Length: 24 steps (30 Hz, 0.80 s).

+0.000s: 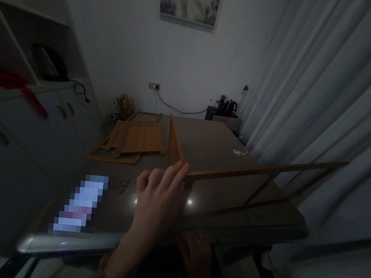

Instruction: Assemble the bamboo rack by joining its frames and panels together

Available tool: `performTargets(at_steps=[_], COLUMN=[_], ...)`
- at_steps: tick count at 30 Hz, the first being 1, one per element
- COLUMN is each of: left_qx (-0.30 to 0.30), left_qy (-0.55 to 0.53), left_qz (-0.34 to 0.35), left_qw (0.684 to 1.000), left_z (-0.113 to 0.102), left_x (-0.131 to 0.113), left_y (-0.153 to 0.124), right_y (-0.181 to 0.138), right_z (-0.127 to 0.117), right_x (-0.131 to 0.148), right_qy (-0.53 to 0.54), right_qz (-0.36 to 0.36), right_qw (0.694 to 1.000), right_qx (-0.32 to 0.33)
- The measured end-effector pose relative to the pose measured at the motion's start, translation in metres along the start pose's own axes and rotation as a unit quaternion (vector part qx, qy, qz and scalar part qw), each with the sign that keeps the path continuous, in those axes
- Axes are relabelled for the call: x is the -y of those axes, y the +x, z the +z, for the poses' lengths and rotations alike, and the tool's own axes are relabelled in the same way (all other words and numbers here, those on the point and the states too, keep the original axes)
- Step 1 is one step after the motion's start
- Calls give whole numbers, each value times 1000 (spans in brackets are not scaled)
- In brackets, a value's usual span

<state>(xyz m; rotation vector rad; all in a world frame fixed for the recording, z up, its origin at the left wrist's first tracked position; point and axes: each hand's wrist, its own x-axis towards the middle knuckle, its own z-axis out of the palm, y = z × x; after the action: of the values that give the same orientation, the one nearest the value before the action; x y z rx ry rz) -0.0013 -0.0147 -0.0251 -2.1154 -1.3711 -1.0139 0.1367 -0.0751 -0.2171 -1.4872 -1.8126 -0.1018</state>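
My left hand (158,197) closed on the near-left corner of the wooden frame (261,172), fingertips pressed over its top rail; rail running right past the table (217,146) edge, near the curtain (323,104); right hand (196,249) below the near edge, grip too dim to tell; open tabletop far of the rail, flat panels (136,141) far left

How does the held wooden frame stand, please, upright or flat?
Upright: the wooden frame stands on edge on the table, left hand gripping its corner.

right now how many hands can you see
2: the left hand grips the corner of the wooden frame above the table; the right hand is lower, by the table's near edge. No other hands show.
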Motion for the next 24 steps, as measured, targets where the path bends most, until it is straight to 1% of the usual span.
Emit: performTargets(at_steps=[3,8,13,17,19,22,24], left_qx=[2,9,2,-4,-7,-4,4], left_qy=[4,5,3,10,8,10,11], left_qz=[1,1,4,-1,1,5,4], left_qw=[1000,1000,1000,1000,1000,1000,1000], left_z=[0,0,1,2,2,1,-1], left_x=[-1,0,0,0,0,0,0], left_y=[0,-1,-1,0,0,-1,-1], right_y=[0,-5,-4,-1,-1,-5,-8], right_z=[-1,1,0,1,3,9,13], right_x=[-2,-3,-2,1,6,15,22], right_qy=[-42,-44,-54,-71,-68,-33,17], right_qz=[-30,-32,-44,-27,-22,2,41], right_qw=[999,998,998,997,997,999,999], right_qx=[8,18,-6,-35,-38,-36,-23])
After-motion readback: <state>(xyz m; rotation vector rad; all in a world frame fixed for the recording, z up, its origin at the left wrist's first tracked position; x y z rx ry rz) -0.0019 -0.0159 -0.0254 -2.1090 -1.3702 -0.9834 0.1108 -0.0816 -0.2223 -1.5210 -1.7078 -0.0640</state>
